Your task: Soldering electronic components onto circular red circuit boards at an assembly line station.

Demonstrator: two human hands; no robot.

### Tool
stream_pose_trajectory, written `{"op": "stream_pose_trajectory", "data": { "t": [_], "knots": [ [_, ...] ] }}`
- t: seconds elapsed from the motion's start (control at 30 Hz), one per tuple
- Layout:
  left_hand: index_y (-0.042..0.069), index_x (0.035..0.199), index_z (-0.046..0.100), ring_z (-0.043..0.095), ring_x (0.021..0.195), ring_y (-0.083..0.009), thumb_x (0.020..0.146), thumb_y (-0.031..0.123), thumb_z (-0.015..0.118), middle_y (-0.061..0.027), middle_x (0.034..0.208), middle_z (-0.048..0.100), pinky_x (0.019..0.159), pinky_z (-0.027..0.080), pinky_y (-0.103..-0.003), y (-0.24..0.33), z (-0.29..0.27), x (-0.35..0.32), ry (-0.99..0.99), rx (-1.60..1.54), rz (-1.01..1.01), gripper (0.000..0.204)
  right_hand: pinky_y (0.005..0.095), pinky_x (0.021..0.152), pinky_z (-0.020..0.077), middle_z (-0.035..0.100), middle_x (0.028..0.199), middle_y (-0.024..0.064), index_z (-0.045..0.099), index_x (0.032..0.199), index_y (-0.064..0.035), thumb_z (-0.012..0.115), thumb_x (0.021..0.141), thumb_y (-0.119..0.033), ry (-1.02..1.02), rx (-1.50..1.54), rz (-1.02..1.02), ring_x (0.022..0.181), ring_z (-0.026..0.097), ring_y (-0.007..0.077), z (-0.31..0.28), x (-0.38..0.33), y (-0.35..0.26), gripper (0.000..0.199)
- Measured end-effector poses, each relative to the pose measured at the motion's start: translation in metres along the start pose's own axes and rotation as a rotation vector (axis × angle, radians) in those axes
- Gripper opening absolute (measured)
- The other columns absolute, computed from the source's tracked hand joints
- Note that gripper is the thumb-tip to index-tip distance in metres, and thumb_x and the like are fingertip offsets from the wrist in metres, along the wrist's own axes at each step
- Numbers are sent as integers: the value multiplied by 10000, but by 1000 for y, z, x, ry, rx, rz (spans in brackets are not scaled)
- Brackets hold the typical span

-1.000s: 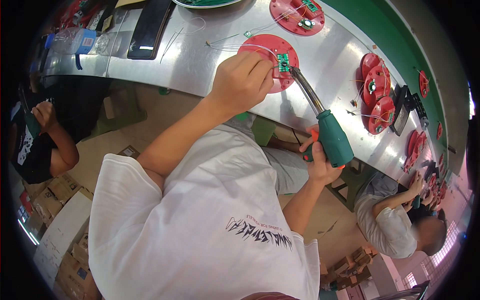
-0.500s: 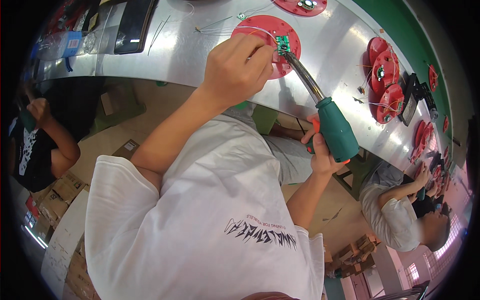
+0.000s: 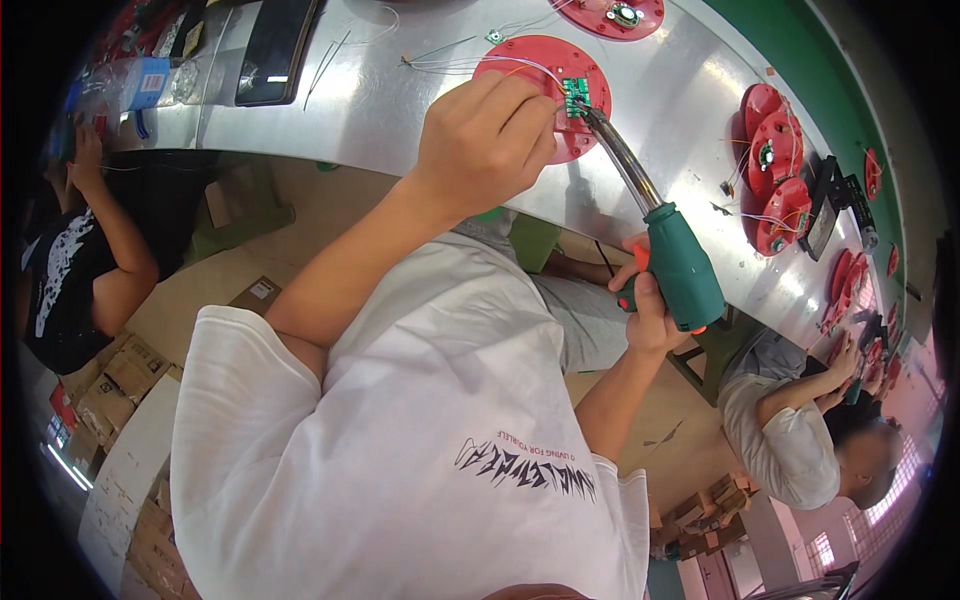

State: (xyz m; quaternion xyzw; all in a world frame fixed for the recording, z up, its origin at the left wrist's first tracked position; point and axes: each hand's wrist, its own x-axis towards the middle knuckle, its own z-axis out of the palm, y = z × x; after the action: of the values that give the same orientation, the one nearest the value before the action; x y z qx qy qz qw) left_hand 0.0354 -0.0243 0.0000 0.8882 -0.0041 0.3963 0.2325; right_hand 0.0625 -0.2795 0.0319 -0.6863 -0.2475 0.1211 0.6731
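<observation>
My left hand (image 3: 485,140) rests closed on a red round plate (image 3: 545,75) lying on the shiny metal table (image 3: 400,110), its fingers pinching at a small green circuit board (image 3: 575,95) on the plate. My right hand (image 3: 645,305) grips the green handle of an electric screwdriver (image 3: 680,265). The tool's metal shaft slants up and left, with its tip at the circuit board. Thin white wires (image 3: 450,60) run across the plate.
More red plates (image 3: 775,160) lie stacked at the right and another (image 3: 610,15) at the top. A black tablet (image 3: 275,45) and a plastic bottle (image 3: 130,85) sit at the left. One person sits at the left (image 3: 75,260), another at the right (image 3: 800,430). Cardboard boxes (image 3: 110,390) stand below.
The view has shifted so the plate and hands sit higher and further right. Both hands keep the same grip, and the screwdriver tip stays at the circuit board.
</observation>
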Motion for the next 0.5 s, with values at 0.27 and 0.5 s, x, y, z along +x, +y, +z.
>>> {"op": "stream_pose_trajectory", "data": {
  "t": [0.27,0.5],
  "knots": [
    [4,848,666,656,716,-282,716,-5,731,-113,842,673,621,542,-355,-1,-1,2,1,-50,-36,148,298,514,487,662,1048,267,559,1250,139,584,884,-57,-17,-20,-29,562,612,224,-2,-1,1,416],
    [7,857,670,658,723,-283,716,-2,733,-113,851,677,629,546,-357,0,-1,1,-12,-41,-34,155,302,517,499,663,1049,272,553,1250,146,577,879,-17,12,-49,7,577,619,229,1,-1,0,406]
  ]
}}
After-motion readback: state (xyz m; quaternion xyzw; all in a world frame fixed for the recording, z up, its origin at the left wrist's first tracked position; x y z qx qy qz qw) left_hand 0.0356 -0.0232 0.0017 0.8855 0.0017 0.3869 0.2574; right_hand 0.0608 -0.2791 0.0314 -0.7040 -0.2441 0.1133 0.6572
